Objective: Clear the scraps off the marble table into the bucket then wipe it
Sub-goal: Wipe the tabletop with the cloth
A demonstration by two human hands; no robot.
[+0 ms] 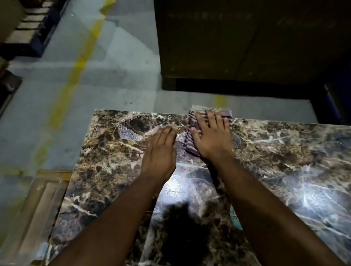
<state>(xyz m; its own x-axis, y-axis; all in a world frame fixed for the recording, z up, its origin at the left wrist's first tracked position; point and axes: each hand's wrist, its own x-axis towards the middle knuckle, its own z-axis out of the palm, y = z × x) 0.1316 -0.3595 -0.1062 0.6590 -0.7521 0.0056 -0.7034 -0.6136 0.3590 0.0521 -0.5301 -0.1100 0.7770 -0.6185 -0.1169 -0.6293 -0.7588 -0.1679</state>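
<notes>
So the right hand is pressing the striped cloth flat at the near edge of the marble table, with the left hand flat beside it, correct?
Not quite. The head view shows the right hand pressing the striped cloth flat at the far edge of the marble table, where the cloth slightly overhangs, not the near edge. The left hand does lie flat beside it.

Cloth: at the far edge of your marble table, under your right hand.
Left hand: flat on the table, just left of the cloth.
Cardboard: on the floor, against the table's left side.
Large box: behind the table.
</notes>
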